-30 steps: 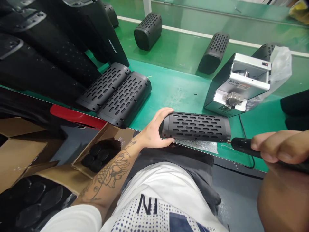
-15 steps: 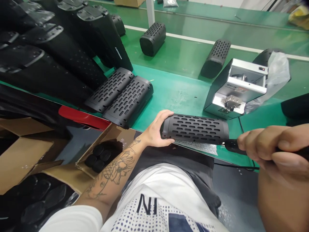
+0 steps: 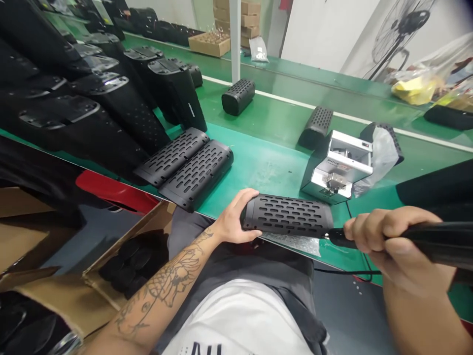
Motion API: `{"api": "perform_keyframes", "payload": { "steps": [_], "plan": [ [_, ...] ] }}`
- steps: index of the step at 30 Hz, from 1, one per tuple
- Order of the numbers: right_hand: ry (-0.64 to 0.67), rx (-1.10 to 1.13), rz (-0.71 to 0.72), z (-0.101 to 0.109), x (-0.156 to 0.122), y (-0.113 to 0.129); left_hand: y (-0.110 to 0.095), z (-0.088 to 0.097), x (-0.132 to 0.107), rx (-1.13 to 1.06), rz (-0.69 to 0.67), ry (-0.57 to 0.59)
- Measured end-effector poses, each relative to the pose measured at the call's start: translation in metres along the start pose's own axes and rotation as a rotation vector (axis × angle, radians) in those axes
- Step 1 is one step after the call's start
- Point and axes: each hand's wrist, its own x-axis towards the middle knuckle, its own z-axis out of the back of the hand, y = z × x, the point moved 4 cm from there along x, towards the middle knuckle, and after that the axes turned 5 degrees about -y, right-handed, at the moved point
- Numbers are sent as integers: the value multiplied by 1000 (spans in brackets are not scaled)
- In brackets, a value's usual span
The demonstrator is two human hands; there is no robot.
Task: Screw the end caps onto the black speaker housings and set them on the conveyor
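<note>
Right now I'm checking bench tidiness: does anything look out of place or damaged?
A dark fragment lies loose on the green mat, left of the screw feeder; it looks stray, too small to identify. The perforated housing in the left hand shows no visible damage.

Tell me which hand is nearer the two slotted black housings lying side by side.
Left. The left hand is right of the pair, gripping one end of another slotted housing; the right hand is farther right, holding a black tool at that housing's other end.
</note>
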Motion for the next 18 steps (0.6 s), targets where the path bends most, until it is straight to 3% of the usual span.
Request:
{"api": "perform_keyframes", "payload": {
  "steps": [3, 6, 9, 13, 18],
  "plan": [
    [-167, -5, 142, 19, 38, -3, -2, -1, -3, 20, -9, -56],
    [-362, -34, 344, 39, 82, -23, -2, -1, -4, 22, -28, -92],
    [-404, -90, 353, 50, 109, -51, -2, 0, -3, 8, -28, -96],
    [-409, -135, 305, 52, 109, -65, -2, 0, -1, -11, -22, -89],
    [-444, -137, 260, 46, 96, -44, -3, 1, 0, 12, -19, -46]
  ]
}}
